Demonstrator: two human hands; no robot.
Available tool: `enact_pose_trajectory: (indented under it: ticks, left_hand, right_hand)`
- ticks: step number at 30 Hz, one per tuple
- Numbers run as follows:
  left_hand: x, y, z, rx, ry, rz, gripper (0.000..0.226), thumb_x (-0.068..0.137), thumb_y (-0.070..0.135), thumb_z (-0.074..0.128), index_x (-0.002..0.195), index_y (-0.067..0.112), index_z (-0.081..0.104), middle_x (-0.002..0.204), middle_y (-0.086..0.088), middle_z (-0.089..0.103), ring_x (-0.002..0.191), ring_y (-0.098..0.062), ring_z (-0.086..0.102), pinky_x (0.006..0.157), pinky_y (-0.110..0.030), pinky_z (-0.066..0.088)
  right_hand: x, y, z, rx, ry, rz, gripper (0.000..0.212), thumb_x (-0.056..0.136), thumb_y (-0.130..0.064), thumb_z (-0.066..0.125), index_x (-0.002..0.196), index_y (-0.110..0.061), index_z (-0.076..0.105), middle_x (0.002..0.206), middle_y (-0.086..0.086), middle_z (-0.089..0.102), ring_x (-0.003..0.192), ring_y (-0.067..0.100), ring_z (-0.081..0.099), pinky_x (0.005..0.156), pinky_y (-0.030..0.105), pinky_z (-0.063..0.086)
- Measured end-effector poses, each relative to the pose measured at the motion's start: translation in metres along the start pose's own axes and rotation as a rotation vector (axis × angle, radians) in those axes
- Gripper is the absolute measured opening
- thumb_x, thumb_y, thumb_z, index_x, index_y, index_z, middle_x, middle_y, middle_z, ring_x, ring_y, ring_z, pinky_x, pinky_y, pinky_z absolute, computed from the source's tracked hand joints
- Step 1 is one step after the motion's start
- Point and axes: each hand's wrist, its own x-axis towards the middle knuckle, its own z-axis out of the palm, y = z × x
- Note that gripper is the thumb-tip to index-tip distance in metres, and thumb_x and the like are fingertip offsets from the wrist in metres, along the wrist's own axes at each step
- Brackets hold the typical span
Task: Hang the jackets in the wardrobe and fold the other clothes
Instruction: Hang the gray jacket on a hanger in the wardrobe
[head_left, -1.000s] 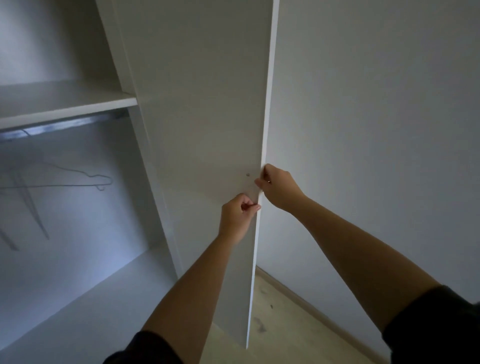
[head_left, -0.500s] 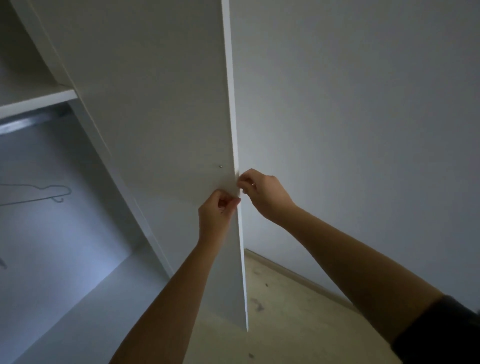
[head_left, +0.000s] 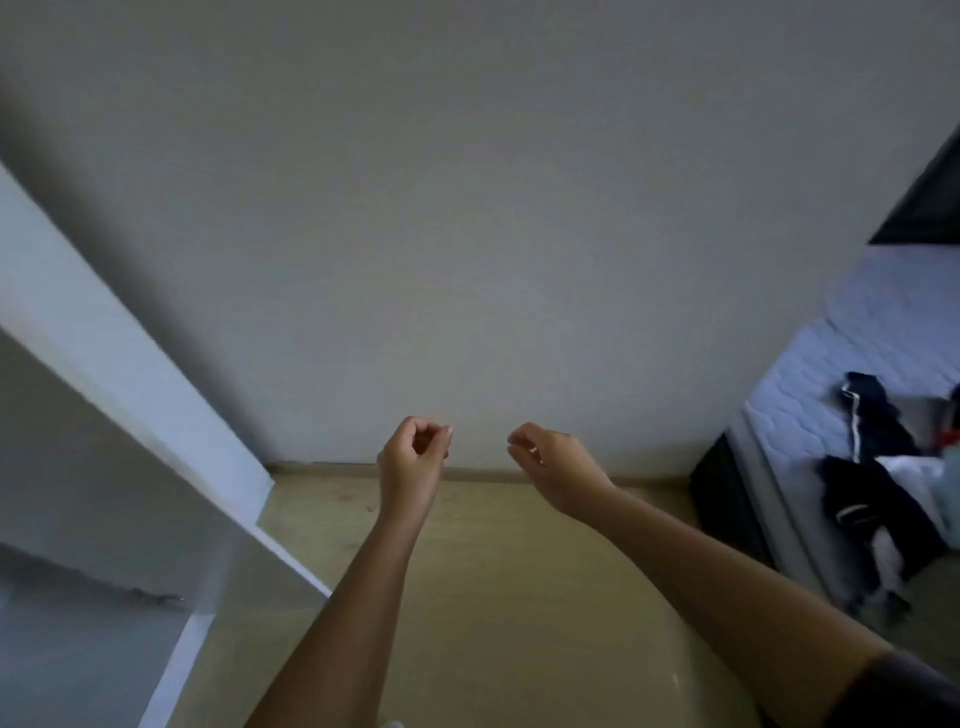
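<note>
My left hand is raised in front of the wall with its fingers curled in and holds nothing. A little apart to its right, my right hand hovers with loosely bent fingers, also holding nothing. The white wardrobe stands at the left, with its side panel and part of its inside showing. On the bed at the far right lie dark navy clothes with white stripes and a white garment; one dark piece hangs over the mattress edge.
A plain grey wall fills the middle, with a skirting board along its foot. Beige floor lies between wardrobe and bed. A dark window or frame shows at the upper right.
Both hands have let go of the wardrobe door edge and now hang free. The view has swung right, away from the wardrobe, bringing the bed and clothes into sight.
</note>
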Motion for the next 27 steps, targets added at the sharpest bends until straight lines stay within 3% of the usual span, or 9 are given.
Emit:
enact_pose_trajectory:
  ticks: [7,13,16,19,24,27]
  left_hand:
    - [-0.065,0.049,0.21,0.031,-0.448,0.053,0.021,0.083,0.017,0.068,0.067,0.025,0.058,0.063,0.004,0.063,0.06,-0.016,0.058,0.066,-0.035,0.05]
    - [-0.097,0.09,0.358,0.079,-0.823,0.151,0.024,0.085,0.007,0.064,0.07,0.025,0.058,0.064,0.003,0.062,0.06,-0.015,0.057,0.064,-0.037,0.051]
    - [-0.102,0.102,0.437,0.106,-0.962,0.192,0.023,0.084,0.009,0.065,0.07,0.026,0.058,0.064,0.004,0.063,0.061,-0.017,0.059,0.065,-0.038,0.052]
    - [-0.1,0.116,0.52,0.128,-1.1,0.223,0.015,0.08,0.024,0.065,0.068,0.031,0.059,0.064,0.004,0.065,0.065,-0.021,0.062,0.068,-0.041,0.054]
    - [-0.101,0.161,0.643,0.244,-1.313,0.341,0.02,0.085,0.015,0.065,0.072,0.028,0.057,0.068,0.006,0.062,0.067,-0.013,0.059,0.065,-0.024,0.047]
    - [-0.107,0.18,0.701,0.311,-1.395,0.392,0.018,0.085,0.017,0.064,0.073,0.029,0.058,0.071,0.007,0.063,0.071,-0.012,0.059,0.066,-0.024,0.045]
  right_hand:
    - [-0.109,0.174,-0.108,0.019,0.23,0.398,0.022,0.097,-0.029,0.047,0.103,-0.012,0.061,0.096,0.007,0.068,0.09,0.028,0.061,0.076,0.039,0.049]
    - [-0.179,0.283,-0.169,0.068,0.391,0.673,0.023,0.097,-0.026,0.048,0.11,-0.014,0.062,0.104,0.003,0.068,0.097,0.021,0.062,0.083,0.036,0.05]
    - [-0.197,0.338,-0.198,0.098,0.435,0.808,0.023,0.097,-0.027,0.048,0.111,-0.014,0.061,0.104,0.003,0.067,0.096,0.021,0.062,0.081,0.034,0.05]
    - [-0.207,0.393,-0.231,0.141,0.507,0.947,0.023,0.097,-0.027,0.046,0.111,-0.016,0.06,0.102,0.0,0.065,0.094,0.021,0.061,0.078,0.031,0.049]
    - [-0.232,0.471,-0.28,0.199,0.608,1.14,0.021,0.096,-0.025,0.047,0.109,-0.017,0.061,0.105,0.003,0.067,0.097,0.021,0.061,0.085,0.038,0.051]
    - [-0.249,0.508,-0.296,0.251,0.67,1.224,0.02,0.096,-0.025,0.049,0.11,-0.018,0.061,0.104,0.0,0.066,0.094,0.017,0.061,0.084,0.037,0.051]
